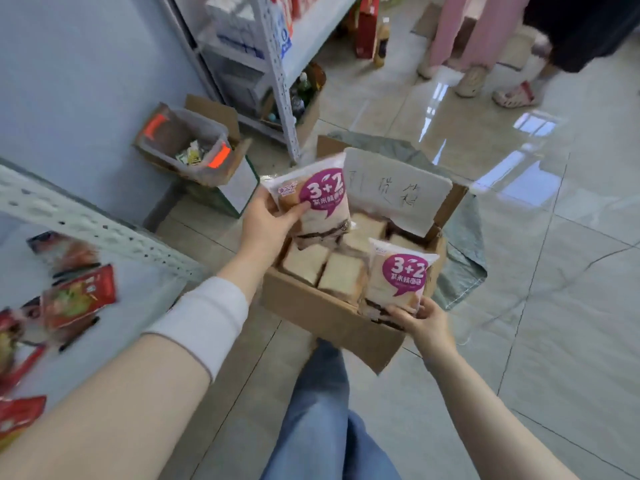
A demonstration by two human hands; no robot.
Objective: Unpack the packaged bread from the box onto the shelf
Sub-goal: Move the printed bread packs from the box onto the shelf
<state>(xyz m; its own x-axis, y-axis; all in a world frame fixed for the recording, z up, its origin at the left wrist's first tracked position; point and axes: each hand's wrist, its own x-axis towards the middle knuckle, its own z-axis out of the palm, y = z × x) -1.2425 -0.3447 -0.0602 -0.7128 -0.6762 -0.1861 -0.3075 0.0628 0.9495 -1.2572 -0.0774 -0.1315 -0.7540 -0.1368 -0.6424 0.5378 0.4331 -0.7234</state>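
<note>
Each hand is grasping one bread pack above the open box [322,308]: left hand [268,225] gripping the higher pack [317,199], right hand [424,322] pinching the lower pack [398,275].

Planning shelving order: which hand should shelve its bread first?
Left: the left hand grips the raised pack on the shelf side; the right hand holds the lower pack farther away, at the box.

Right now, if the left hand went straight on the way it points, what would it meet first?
The left hand, gripping a bread pack, points across the open box. It would probably meet the box's raised flap with the white sheet first, though depth is unclear.
</note>
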